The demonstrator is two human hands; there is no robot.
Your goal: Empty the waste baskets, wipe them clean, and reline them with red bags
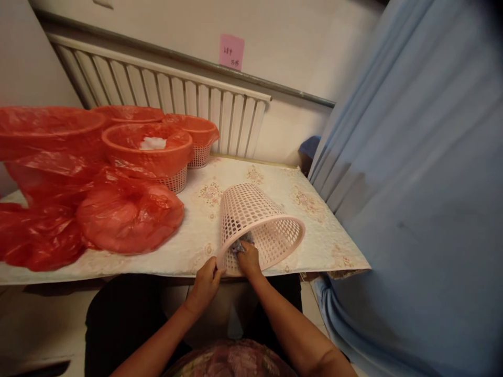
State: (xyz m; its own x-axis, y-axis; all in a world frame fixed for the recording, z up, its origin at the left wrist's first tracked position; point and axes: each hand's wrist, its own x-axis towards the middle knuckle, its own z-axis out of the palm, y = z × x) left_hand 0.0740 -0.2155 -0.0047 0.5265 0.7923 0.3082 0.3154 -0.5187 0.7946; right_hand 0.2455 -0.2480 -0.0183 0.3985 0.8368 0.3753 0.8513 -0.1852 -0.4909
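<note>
A pink perforated plastic wastebasket [251,207] lies tilted on its side on the table, its mouth facing me. My left hand [207,280] grips the left side of its rim, fingers closed. Inside the mouth, my right hand [248,258] is closed on a bunched grey patterned cloth [242,242], which is pressed against the basket's inner left wall. Part of the cloth is hidden by the hand.
Several wastebaskets lined with red plastic bags stand at the left, one [147,141] with something white in it. Bunched red plastic [129,212] lies before them. A floral tablecloth [314,201] covers the table. Behind is a radiator [176,94]; a blue curtain [404,173] hangs right.
</note>
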